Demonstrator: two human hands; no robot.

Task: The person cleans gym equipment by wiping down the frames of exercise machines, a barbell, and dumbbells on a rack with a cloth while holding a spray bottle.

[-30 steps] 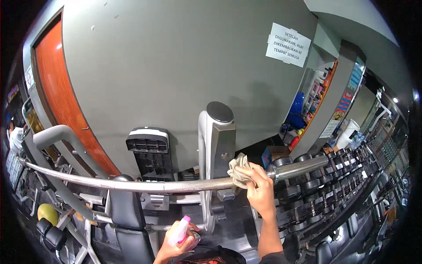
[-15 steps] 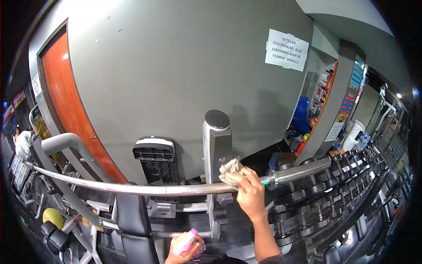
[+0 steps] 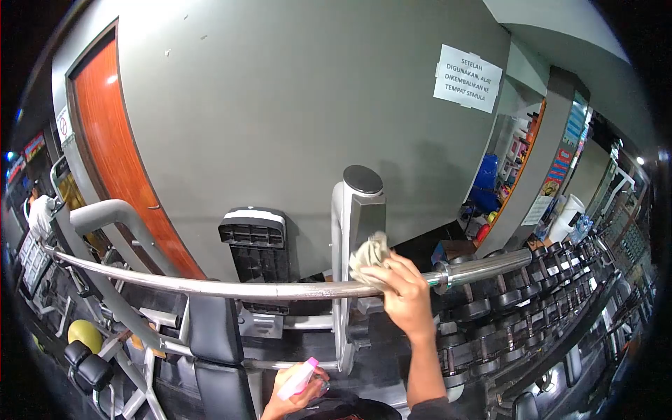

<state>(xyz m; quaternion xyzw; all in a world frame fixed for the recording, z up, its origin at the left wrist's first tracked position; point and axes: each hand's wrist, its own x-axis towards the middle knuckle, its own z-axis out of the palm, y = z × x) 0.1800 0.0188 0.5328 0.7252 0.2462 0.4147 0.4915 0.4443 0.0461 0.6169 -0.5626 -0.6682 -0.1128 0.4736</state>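
A long steel barbell [image 3: 231, 289] lies across the bench's uprights, its thick end sleeve [image 3: 490, 267] on the right. My right hand [image 3: 407, 297] is closed around a crumpled beige cloth [image 3: 371, 260], which rests against the bar just left of the collar [image 3: 442, 277]. Low in the view, my left hand [image 3: 294, 392] grips a spray bottle with a pink top [image 3: 301, 376]. The bottle's lower part is mostly hidden by the fingers. Below the bar stands a black padded bench [image 3: 213, 336].
Dumbbells [image 3: 507, 301] fill a rack to the right. A grey upright [image 3: 362, 210] rises behind the cloth, before a grey wall [image 3: 280, 105] with a paper sign [image 3: 467, 78]. An orange-brown door [image 3: 115, 126] and a yellow ball [image 3: 85, 337] are at left. A person [image 3: 42, 213] shows at far left.
The view has shifted slightly, so the surroundings sit a little further right. The cloth looks more bunched above the bar. Both hands keep their hold.
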